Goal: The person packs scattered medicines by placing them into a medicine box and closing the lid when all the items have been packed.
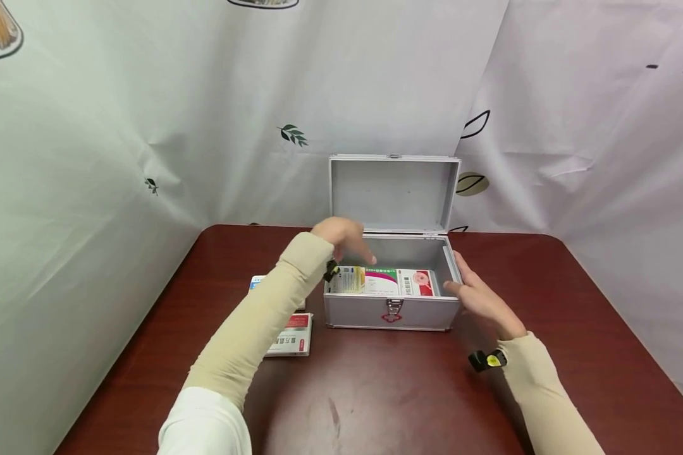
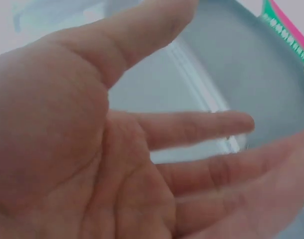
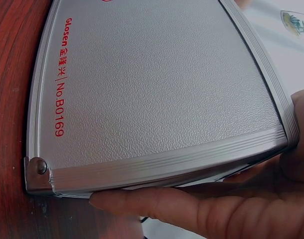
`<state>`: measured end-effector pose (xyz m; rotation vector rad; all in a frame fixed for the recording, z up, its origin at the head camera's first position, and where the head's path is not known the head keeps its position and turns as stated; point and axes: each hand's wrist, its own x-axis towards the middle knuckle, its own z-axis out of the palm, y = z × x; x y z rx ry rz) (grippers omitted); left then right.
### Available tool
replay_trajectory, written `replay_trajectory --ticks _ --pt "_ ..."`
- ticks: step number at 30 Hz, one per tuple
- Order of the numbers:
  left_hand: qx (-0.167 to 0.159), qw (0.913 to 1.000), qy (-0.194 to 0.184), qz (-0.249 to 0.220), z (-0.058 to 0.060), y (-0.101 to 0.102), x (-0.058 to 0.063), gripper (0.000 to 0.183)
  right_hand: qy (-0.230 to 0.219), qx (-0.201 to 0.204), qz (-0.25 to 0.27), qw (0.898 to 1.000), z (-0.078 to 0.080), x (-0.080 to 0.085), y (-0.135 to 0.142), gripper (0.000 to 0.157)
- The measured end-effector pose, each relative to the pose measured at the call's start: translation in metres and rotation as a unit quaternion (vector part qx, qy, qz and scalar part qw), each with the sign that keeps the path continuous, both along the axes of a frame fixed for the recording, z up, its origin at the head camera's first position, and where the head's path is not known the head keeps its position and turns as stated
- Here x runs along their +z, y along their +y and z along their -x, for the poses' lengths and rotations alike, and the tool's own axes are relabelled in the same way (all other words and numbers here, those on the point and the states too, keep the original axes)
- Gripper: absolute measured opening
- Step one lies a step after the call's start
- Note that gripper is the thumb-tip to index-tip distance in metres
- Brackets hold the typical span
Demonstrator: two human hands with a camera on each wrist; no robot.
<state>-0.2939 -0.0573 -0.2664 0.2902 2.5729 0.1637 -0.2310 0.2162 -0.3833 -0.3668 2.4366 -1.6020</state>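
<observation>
A silver metal first-aid box (image 1: 358,314) stands on the table with its lid (image 1: 395,193) raised. Inside, along the front wall, are a yellowish medicine box (image 1: 350,280), a white one with green and magenta (image 1: 381,282) and a white-and-red one (image 1: 415,282). My left hand (image 1: 344,235) hovers over the box's left part, holding nothing; the left wrist view shows its spread fingers (image 2: 192,129). At the right end, my right hand (image 1: 480,297) grips the side wall, thumb over the rim and fingers along the outside, as the right wrist view (image 3: 212,209) also shows.
Left of the first-aid box, a white-and-red medicine box (image 1: 290,341) lies on the dark red table (image 1: 398,392). Behind it is a blue-and-white pack (image 1: 255,282), mostly hidden by my left forearm. A pale printed cloth (image 1: 233,82) hangs behind the table.
</observation>
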Motion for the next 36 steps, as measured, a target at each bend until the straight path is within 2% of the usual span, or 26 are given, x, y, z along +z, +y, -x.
replay_trajectory --ticks 3,7,11,14,17,20,22,25,29,36 --pt "-0.018 0.9956 -0.004 -0.092 0.003 -0.019 0.004 0.055 -0.001 -0.002 -0.003 1.0 -0.001 0.001 0.0 0.071" --pt "-0.035 0.983 0.017 -0.18 0.005 -0.05 0.003 0.049 -0.003 0.002 -0.001 1.0 -0.001 0.0 0.0 0.071" --pt "0.001 0.9692 0.042 -0.243 0.004 -0.083 -0.007 0.043 0.005 -0.001 -0.013 1.0 -0.003 -0.001 0.001 0.071" --pt "0.023 0.9602 0.069 -0.27 0.003 -0.106 -0.021 0.038 0.018 -0.004 -0.03 0.999 -0.004 0.0 0.003 0.071" --pt "0.019 0.9625 0.103 -0.25 0.001 -0.127 -0.043 0.04 0.024 -0.001 -0.03 0.999 -0.002 0.001 0.004 0.069" --pt "0.006 0.9712 0.119 -0.206 -0.003 -0.145 -0.068 0.052 0.022 0.001 -0.015 1.0 0.0 0.001 0.004 0.068" --pt "0.005 0.9785 0.111 -0.173 -0.008 -0.155 -0.082 0.064 0.014 0.0 -0.005 1.0 0.0 0.001 0.004 0.068" --pt "0.016 0.9878 0.068 -0.139 -0.014 -0.165 -0.1 0.082 0.001 -0.002 -0.01 1.0 -0.001 0.001 0.003 0.069" --pt "0.036 0.9937 0.028 -0.102 -0.019 -0.172 -0.113 0.092 -0.01 -0.007 -0.024 1.0 -0.004 0.001 0.002 0.07" --pt "0.042 0.9953 0.037 -0.079 -0.024 -0.175 -0.119 0.094 -0.003 -0.003 -0.015 1.0 -0.003 0.001 -0.002 0.07"
